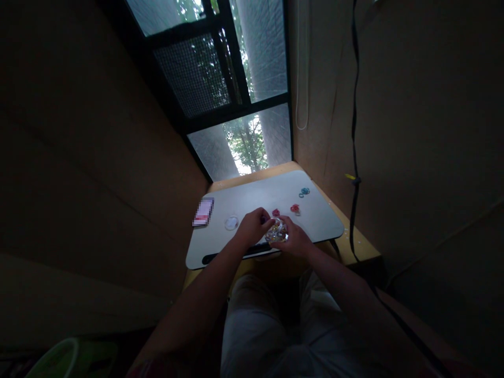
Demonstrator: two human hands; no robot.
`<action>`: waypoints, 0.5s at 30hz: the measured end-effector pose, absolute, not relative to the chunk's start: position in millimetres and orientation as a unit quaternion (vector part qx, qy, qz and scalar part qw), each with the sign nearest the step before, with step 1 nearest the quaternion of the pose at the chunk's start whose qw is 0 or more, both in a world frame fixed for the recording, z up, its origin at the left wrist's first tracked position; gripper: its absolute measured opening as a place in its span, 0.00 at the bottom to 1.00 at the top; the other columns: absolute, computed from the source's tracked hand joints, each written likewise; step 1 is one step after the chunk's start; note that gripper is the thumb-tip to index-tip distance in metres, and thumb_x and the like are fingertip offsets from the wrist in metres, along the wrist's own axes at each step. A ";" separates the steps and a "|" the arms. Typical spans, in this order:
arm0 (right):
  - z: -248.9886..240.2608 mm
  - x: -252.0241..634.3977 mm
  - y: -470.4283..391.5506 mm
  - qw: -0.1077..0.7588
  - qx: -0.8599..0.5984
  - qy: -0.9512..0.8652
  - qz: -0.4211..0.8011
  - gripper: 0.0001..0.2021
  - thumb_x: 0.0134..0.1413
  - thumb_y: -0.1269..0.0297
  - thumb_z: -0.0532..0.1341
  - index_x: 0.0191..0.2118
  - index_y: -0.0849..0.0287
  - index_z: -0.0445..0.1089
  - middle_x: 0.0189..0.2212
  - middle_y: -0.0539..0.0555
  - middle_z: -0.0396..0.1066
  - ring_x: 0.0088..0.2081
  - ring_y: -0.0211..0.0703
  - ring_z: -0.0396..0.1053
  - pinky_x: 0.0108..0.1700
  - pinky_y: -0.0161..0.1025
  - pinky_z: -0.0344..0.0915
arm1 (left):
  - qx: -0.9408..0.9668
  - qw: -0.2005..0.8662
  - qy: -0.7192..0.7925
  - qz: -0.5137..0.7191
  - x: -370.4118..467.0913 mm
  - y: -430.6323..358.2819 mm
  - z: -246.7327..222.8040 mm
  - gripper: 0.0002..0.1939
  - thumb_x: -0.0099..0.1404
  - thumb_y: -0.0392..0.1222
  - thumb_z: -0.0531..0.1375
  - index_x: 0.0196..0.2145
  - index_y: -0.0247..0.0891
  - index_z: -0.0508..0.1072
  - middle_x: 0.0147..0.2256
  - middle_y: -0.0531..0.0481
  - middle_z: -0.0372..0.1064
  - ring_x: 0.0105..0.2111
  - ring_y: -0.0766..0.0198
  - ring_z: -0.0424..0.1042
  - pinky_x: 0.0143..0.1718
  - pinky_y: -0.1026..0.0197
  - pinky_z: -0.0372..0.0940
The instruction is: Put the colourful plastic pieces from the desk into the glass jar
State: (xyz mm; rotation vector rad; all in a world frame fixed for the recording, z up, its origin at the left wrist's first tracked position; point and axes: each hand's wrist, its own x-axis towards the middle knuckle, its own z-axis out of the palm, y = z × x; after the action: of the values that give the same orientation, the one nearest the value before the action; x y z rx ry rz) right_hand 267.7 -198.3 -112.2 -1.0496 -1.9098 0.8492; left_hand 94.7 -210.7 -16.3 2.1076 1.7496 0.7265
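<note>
A small clear jar [277,231] with multicoloured bits inside is held over the near edge of the white lap table [252,194]. My right hand [296,239] is wrapped round its right side. At the jar's mouth, the fingers of my left hand [254,227] are bent together; whatever they may pinch is too small to make out. Just beyond the jar lies a little pink pile [276,212]. A red pile [295,209] sits to its right, and a teal pile of small rings [304,192] is farther back. A round clear lid [231,222] rests left of my left hand.
A phone [203,212] lies at the table's left side. The lap table stands on a wooden surface [364,252] under a window [248,142]. A black strap [354,131] hangs at the right. A green tub [66,357] is at the lower left.
</note>
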 end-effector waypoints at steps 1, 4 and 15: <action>-112.3 267.8 -198.2 0.391 -0.412 -0.752 0.335 0.44 0.34 0.53 0.73 0.59 0.52 0.55 0.45 0.55 0.72 0.41 0.48 0.73 0.42 0.42 0.68 | 0.734 0.160 0.610 0.250 94.4 -209.8 -15.5 0.12 0.60 0.50 0.60 0.33 0.37 0.74 0.29 0.51 0.73 0.26 0.66 0.68 0.29 0.64 0.60; -113.1 267.9 -197.7 0.391 -0.412 -0.752 0.335 0.44 0.34 0.52 0.73 0.59 0.52 0.55 0.45 0.55 0.72 0.41 0.48 0.73 0.42 0.42 0.68 | 0.729 0.203 0.608 0.241 92.1 -206.8 -14.4 0.15 0.63 0.50 0.57 0.33 0.36 0.76 0.29 0.49 0.74 0.27 0.66 0.69 0.30 0.64 0.61; -114.4 267.3 -197.9 0.383 -0.417 -0.763 0.312 0.43 0.36 0.52 0.72 0.58 0.54 0.55 0.44 0.56 0.72 0.42 0.49 0.73 0.42 0.42 0.68 | 0.676 0.395 0.566 0.258 77.8 -193.4 -27.6 0.18 0.57 0.32 0.54 0.42 0.33 0.79 0.35 0.47 0.77 0.31 0.68 0.70 0.37 0.62 0.66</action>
State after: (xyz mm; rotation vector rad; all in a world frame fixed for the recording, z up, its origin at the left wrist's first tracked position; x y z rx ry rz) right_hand 267.3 -197.9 -114.4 -1.0634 -1.9463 0.7950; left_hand 77.8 -193.4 -27.6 1.7153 1.4351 0.6545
